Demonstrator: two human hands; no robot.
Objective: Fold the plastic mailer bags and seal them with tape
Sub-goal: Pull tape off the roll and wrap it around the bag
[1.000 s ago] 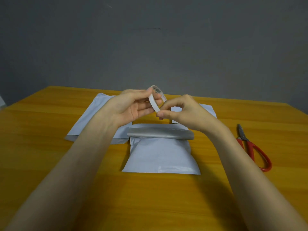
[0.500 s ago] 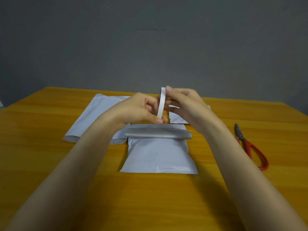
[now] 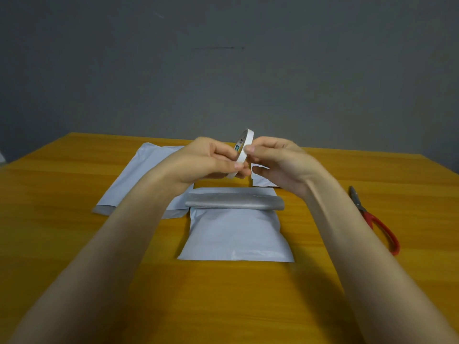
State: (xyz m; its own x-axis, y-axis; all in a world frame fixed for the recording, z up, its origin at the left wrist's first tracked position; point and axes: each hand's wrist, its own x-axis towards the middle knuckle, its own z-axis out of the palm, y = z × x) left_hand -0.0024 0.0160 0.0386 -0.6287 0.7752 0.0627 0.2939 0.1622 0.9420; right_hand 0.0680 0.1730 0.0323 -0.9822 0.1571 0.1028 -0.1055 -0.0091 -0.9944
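Tape roll (image 3: 244,145) in grip of left hand (image 3: 206,161); right hand (image 3: 279,162) pinches rim.

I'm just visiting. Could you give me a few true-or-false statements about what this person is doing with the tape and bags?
1. Both the left hand and the right hand hold the tape roll. True.
2. The roll rests on the table. False: it is held up above the bags.
3. The nearest mailer bag has its far end rolled over. True.
4. The right hand holds the scissors. False: they lie untouched on the table, to the right.
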